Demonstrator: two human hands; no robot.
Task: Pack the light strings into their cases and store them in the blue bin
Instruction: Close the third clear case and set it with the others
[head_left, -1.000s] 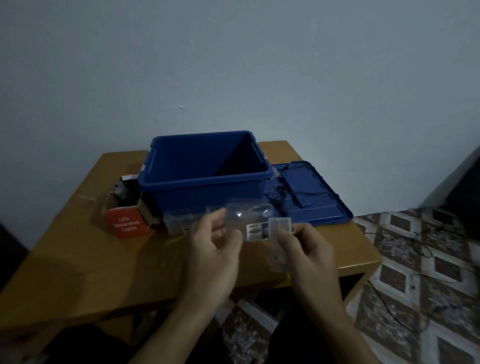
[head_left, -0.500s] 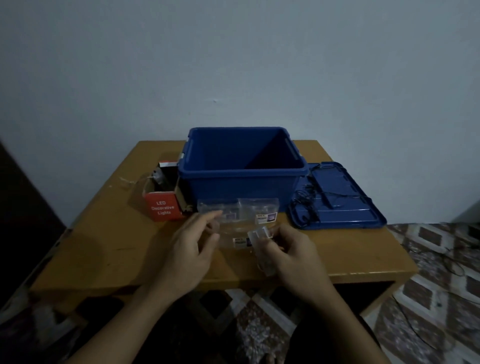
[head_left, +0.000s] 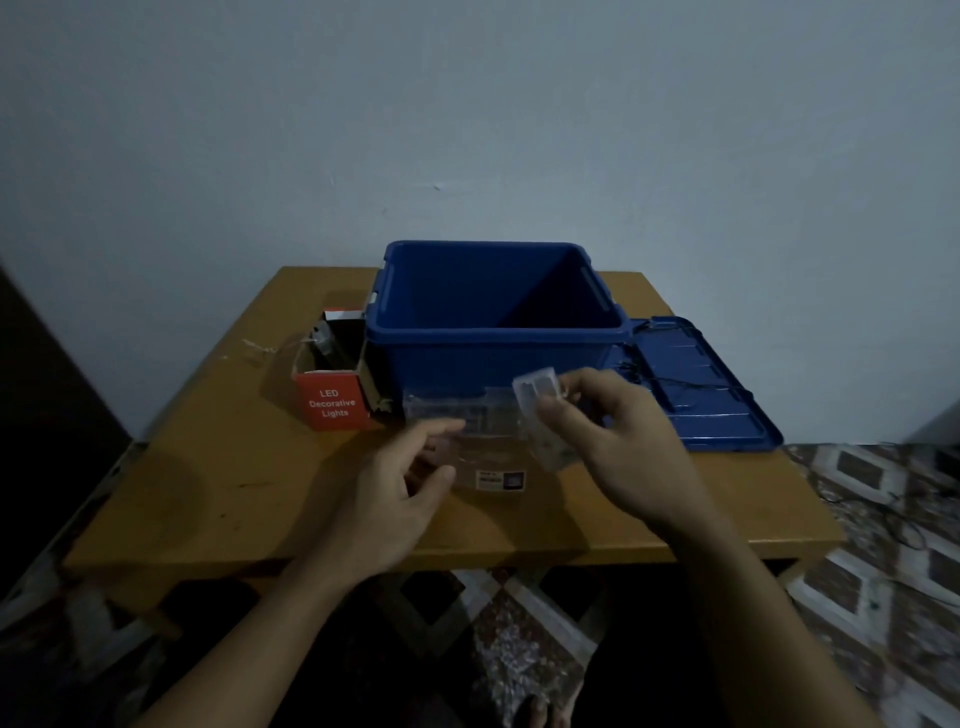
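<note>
My right hand (head_left: 618, 447) pinches a small translucent rectangular plastic box (head_left: 535, 397) between thumb and fingertips. It holds the box tilted above the table, just in front of the near wall of the open blue plastic bin (head_left: 493, 343). What the box contains is too blurred to tell.

My left hand (head_left: 400, 493) hovers low over the brown wooden table (head_left: 208, 493) with its fingers loosely curled. Its forefinger and thumb sit on either side of the left edge of a flat clear plastic case (head_left: 488, 452). I cannot tell whether they grip it or only touch it. That case sits between my two hands, with a small white and dark label (head_left: 501, 479) at its near edge. A second clear plastic case (head_left: 441, 410) lies just behind it, at the foot of the bin.

The bin stands in the middle of the table, toward the wall. Its blue lid (head_left: 717, 415) lies flat just to its right, and a thin black light string (head_left: 644, 326) lies loose on the lid.

Just left of the bin stands an open red cardboard box (head_left: 330, 408) printed "LED Decorative Lights". Something dark is inside it that I cannot make out.

A grey-blue wall (head_left: 467, 130) rises behind the table. A patterned tile floor (head_left: 883, 545) shows below and to the right.
</note>
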